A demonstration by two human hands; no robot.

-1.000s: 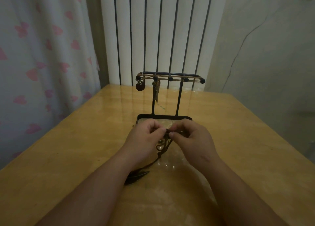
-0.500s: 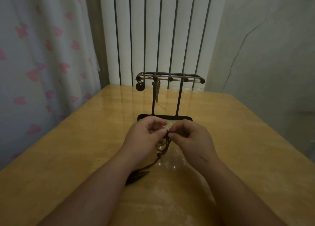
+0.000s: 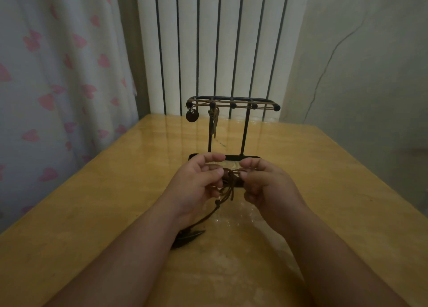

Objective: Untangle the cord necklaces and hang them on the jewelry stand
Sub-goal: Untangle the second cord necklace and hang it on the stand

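While your left hand and right hand each pinch the cord between them, just above the table and near the base of the stand, treat it as light, limp and quick to snag. Hold close beside the knot, seemingly at its middle in this dim view, letting the pendant rest.

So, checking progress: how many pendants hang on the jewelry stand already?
2: a round disc at the jewelry stand's left end and a long narrow pendant on the next peg. None seems hidden.
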